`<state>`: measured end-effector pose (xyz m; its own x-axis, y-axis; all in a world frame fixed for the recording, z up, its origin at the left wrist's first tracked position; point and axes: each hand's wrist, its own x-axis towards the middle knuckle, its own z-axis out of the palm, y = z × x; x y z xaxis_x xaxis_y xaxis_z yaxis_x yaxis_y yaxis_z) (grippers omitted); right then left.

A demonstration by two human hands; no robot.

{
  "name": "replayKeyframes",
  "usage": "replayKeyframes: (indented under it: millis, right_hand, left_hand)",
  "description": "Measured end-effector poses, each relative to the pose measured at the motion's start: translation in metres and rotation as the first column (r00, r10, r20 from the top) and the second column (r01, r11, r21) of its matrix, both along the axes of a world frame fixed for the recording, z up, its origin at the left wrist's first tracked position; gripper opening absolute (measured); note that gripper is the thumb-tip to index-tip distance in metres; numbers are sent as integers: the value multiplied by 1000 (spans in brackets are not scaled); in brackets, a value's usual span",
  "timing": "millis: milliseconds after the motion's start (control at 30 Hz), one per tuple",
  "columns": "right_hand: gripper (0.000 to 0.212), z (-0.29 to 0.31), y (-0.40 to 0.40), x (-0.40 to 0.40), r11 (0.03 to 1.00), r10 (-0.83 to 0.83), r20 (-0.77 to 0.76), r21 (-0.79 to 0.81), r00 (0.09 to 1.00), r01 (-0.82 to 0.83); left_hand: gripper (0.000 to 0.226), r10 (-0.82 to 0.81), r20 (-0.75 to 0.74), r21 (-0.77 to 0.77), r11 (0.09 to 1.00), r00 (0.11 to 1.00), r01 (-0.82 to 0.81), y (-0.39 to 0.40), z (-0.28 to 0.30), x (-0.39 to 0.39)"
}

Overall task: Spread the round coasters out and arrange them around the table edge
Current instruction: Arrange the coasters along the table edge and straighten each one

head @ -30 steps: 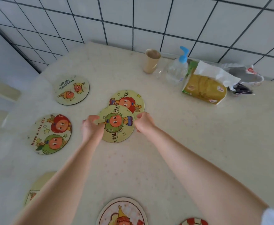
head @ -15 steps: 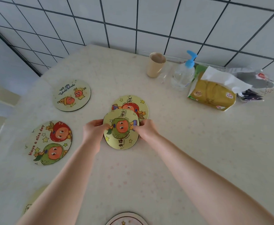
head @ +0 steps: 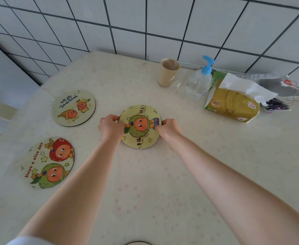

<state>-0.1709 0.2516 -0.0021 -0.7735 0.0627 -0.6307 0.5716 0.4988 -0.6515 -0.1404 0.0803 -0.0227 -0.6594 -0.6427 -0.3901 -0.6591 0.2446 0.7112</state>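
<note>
In the middle of the table lies a round coaster with a green fruit figure (head: 140,127). My left hand (head: 110,127) grips its left rim and my right hand (head: 168,129) grips its right rim. It covers the red-figure coaster that lay under it, which is hidden now. Two more coasters lie flat near the table's left edge: the "we are" coaster (head: 73,107) farther back and the "Have a nice day" coaster (head: 50,162) nearer me. A sliver of another coaster (head: 138,243) shows at the bottom edge.
Along the tiled wall at the back stand a beige cup (head: 168,71), a clear pump bottle with a blue top (head: 200,80), a yellow tissue pack (head: 233,103) and a bowl with wrappers (head: 281,92). The table (head: 216,165) has a pale dotted cloth.
Both hands closed on the green-figure coaster and slid it back over the red-figure coaster, which no longer shows. The camera tilted up, so the near coasters left the view.
</note>
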Motion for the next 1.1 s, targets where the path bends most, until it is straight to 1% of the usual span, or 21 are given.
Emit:
replayKeyframes:
  millis: [33, 100, 167, 233, 300, 367, 533, 633, 700, 767, 900, 1100]
  right_hand:
    - [20, -2, -1, -1, 1000, 5, 3, 1, 1000, -5]
    - [28, -6, -2, -3, 1000, -6, 10, 4, 1000, 6]
    - [21, -3, 4, 5, 1000, -20, 19, -16, 1000, 21]
    - [3, -1, 3, 8, 998, -51, 13, -42, 999, 51]
    - [20, 3, 12, 14, 992, -95, 10, -83, 995, 96]
    - [21, 6, 20, 22, 988, -106, -3, -117, 994, 105]
    - [19, 6, 19, 27, 986, -103, -16, -132, 995, 100]
    - [13, 5, 28, 36, 986, -105, -31, -135, 994, 100]
    - [16, 4, 37, 47, 987, -94, -39, -136, 995, 87]
    - [20, 5, 59, 65, 985, -102, -35, -142, 994, 96]
    - [16, 2, 121, 116, 977, -159, -36, -151, 987, 152]
    - [10, 4, 243, 200, 949, -247, -31, -209, 968, 236]
  left_hand:
    - [19, 6, 27, -7, 1000, 1000, -6, -1, -1, 0]
    - [19, 33, 21, 15, 999, 999, -33, -1, -3, -1]
    - [17, 54, -18, 48, 997, 998, -53, 8, 3, 8]
    - [18, 110, -28, 95, 990, 994, -107, 8, 5, 10]
    - [19, 171, -55, 179, 971, 984, -159, 18, 14, 18]
    - [20, 204, -89, 242, 954, 975, -178, 28, 24, 24]
    - [20, 158, -103, 230, 964, 982, -131, 31, 25, 30]
    - [20, 143, -101, 242, 964, 984, -115, 34, 23, 42]
    - [19, 132, -93, 255, 961, 987, -104, 38, 21, 52]
    - [18, 110, -88, 260, 962, 990, -84, 56, 22, 70]
    - [20, 82, -93, 304, 952, 992, -50, 112, 23, 115]
    - [17, 98, -77, 394, 917, 992, -60, 229, 20, 198]
